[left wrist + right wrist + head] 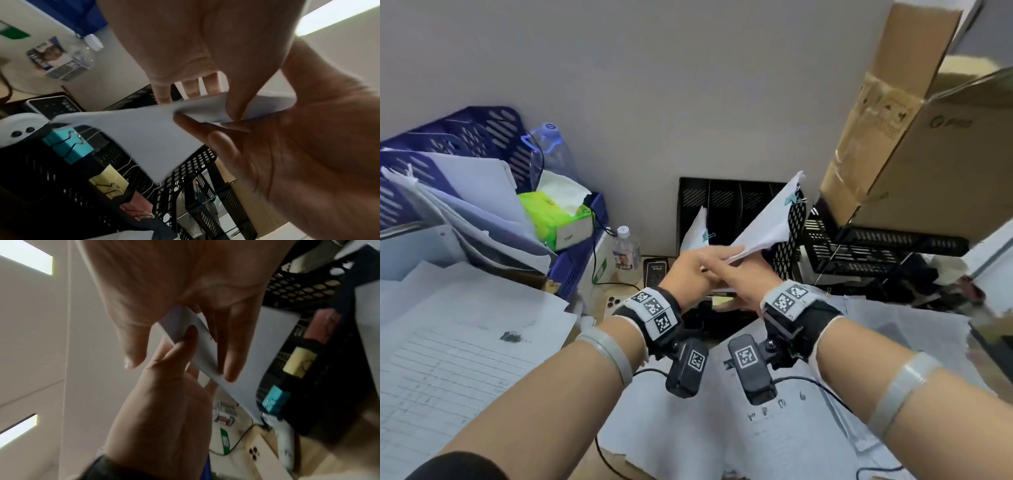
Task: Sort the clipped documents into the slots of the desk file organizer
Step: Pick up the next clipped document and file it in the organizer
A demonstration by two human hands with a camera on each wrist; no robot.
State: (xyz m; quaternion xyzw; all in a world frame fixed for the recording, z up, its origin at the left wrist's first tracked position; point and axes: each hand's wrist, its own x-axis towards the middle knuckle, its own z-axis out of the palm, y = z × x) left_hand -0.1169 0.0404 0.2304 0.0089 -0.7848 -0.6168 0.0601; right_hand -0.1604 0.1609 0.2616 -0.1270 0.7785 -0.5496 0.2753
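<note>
Both hands hold one white clipped document [763, 226] in the air, just in front of the black desk file organizer [722, 202]. Its teal binder clip [792, 199] sits at the far upper corner. My left hand [698, 265] pinches the near end, thumb on the paper [144, 129]. My right hand [739, 279] grips the same end from the right [222, 353]. Another document with a teal clip [697, 233] stands in the organizer's left slot. Teal [68, 146], yellow [109, 183] and pink [135, 209] clips sit in a row on its low front edge.
Blue trays full of papers [482, 144] and a green tissue box [551, 219] fill the left. A water bottle [625, 250] and a phone [616, 305] lie left of the organizer. Black stacked trays [859, 246] and a cardboard box [893, 120] stand at the right. Loose sheets cover the desk.
</note>
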